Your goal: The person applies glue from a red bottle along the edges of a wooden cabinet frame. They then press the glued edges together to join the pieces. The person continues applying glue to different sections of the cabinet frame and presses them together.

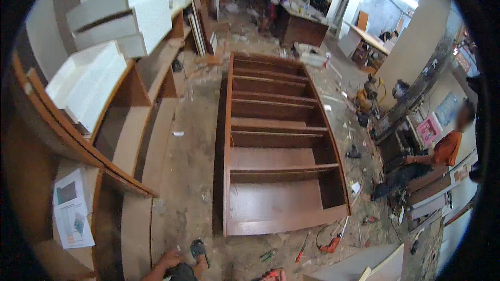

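My left hand [171,258] is low in the view beside my dark-clothed knee, its fingers drawn together. A tiny pale bit shows at the fingertips, too small to name. At the lower edge, my right hand [279,274] is partly cut off, its fingers curled around something red. Just beyond my hands, a brown wooden shelf unit [281,227] lies on its back, its compartments facing up. Between the unit and my right hand are green-handled pliers [267,255], a red-handled screwdriver [300,254] and a red power drill [330,245].
Wooden cabinet frames [136,130] line the left, with white drawers [94,86] on top and printed sheets [73,211] nearer. Pale boards [364,265] lie at lower right. A person in orange [447,148] sits at far right. Workbenches [302,23] stand at the back.
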Demonstrator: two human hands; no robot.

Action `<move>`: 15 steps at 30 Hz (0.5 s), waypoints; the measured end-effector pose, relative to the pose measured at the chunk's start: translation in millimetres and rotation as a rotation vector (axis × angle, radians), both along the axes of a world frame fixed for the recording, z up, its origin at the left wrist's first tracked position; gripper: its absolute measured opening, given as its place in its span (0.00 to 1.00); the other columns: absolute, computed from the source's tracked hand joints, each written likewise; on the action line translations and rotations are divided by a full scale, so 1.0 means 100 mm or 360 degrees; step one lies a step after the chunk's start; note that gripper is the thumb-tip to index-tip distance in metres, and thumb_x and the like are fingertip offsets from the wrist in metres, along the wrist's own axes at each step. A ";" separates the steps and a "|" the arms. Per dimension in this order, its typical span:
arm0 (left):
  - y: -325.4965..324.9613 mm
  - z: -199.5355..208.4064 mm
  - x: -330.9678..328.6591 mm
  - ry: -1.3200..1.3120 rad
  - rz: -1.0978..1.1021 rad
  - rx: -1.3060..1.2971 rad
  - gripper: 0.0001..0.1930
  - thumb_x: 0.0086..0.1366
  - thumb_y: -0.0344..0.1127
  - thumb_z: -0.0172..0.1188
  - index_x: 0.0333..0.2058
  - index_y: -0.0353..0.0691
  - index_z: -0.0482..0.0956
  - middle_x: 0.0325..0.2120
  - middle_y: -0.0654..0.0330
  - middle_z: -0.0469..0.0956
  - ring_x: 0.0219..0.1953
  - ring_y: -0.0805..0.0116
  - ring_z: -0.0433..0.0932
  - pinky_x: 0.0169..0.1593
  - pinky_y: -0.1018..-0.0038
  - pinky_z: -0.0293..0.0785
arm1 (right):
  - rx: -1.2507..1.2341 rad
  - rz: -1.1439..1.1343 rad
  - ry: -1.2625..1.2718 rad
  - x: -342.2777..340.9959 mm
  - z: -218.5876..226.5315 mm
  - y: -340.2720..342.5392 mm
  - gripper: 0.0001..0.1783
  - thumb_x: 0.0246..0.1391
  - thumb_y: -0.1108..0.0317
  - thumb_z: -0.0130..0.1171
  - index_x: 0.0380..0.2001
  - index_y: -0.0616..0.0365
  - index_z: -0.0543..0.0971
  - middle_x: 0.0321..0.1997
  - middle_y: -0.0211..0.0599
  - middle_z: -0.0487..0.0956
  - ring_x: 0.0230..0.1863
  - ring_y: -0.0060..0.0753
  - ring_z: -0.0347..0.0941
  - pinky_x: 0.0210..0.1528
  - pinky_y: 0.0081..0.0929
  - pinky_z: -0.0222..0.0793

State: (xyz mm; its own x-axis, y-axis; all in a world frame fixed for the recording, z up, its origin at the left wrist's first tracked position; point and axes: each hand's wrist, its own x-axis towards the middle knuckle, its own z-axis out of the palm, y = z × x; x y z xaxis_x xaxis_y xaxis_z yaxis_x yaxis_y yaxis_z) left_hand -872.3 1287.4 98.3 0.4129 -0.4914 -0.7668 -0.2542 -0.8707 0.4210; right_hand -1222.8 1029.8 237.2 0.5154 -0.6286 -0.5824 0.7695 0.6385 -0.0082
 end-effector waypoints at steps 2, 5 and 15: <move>0.21 -0.02 -0.25 -0.0050 -0.0108 0.0021 0.27 0.61 0.50 0.61 0.54 0.39 0.78 0.44 0.50 0.83 0.46 0.57 0.82 0.50 0.64 0.76 | -0.0059 -0.0118 0.0005 -0.31 0.45 -0.05 0.22 0.70 0.59 0.47 0.25 0.56 0.81 0.31 0.37 0.84 0.16 0.28 0.69 0.20 0.31 0.72; 0.48 0.06 -0.68 0.0038 0.0263 -0.0113 0.25 0.60 0.49 0.61 0.52 0.42 0.80 0.42 0.49 0.83 0.45 0.54 0.82 0.49 0.64 0.77 | -0.0222 -0.0122 0.0293 -0.95 0.95 -0.04 0.17 0.68 0.62 0.50 0.27 0.55 0.81 0.33 0.38 0.84 0.22 0.31 0.74 0.23 0.31 0.73; 0.67 0.67 -2.14 -0.0409 -0.0383 -0.0076 0.28 0.52 0.49 0.63 0.52 0.48 0.82 0.40 0.49 0.83 0.45 0.53 0.82 0.51 0.63 0.78 | -0.0174 -0.0381 0.0481 -3.54 1.42 0.10 0.10 0.64 0.61 0.57 0.29 0.51 0.73 0.30 0.31 0.74 0.33 0.30 0.71 0.27 0.28 0.68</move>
State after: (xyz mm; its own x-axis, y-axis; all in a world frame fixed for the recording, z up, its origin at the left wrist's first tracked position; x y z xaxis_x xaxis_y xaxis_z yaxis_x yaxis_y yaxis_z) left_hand -1086.0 1354.0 164.9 0.4572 -0.6310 -0.6268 -0.5527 -0.7537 0.3556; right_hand -1576.5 1039.5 379.0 0.1627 -0.7767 -0.6085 0.8489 0.4245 -0.3149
